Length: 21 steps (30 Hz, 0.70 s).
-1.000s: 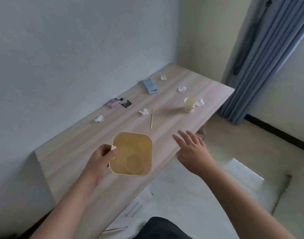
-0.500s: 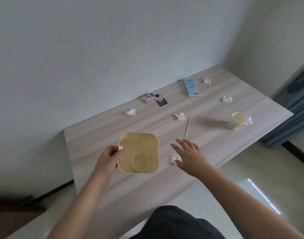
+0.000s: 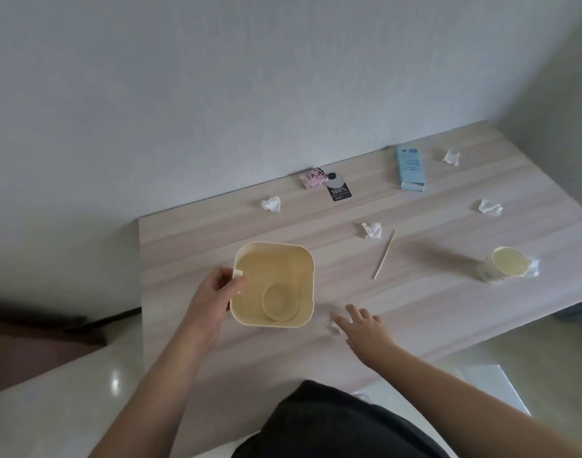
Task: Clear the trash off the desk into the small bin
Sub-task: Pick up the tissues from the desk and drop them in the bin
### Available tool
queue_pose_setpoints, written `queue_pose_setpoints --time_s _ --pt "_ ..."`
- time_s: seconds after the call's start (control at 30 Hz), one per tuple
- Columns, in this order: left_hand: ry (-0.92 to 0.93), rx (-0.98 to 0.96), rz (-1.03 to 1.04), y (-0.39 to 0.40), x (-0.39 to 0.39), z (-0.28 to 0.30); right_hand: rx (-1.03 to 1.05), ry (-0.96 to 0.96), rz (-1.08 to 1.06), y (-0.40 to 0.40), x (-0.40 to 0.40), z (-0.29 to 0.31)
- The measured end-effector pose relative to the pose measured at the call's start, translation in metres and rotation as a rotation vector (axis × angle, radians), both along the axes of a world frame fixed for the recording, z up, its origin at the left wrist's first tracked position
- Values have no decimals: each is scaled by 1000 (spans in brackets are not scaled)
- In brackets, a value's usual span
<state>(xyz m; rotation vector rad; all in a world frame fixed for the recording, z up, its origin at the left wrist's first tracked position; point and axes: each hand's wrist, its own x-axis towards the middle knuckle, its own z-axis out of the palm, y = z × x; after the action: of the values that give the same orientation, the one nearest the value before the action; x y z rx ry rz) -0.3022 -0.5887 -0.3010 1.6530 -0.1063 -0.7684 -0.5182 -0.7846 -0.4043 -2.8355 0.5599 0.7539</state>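
Ideally the spread right hand pinches the crumpled tissue under its fingertips (still loose) while the left hand, gripping the bin rim, steadies it alongside.

Bin on desk near left; stick right of it; cup far right.

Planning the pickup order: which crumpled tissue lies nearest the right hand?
The crumpled tissue right at the right hand's fingertips, beside the bin; the other wads lie farther back on the desk.
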Motion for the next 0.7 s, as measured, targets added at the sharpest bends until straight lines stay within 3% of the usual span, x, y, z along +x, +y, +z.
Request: queue_pose_setpoints --time_s 0.33,0.7 --pt "10 74 212 -40 -8 -5 123 -81 193 -39 6 -29" --pt "35 77 308 -47 -3 -3 236 -438 40 -114 124 26"
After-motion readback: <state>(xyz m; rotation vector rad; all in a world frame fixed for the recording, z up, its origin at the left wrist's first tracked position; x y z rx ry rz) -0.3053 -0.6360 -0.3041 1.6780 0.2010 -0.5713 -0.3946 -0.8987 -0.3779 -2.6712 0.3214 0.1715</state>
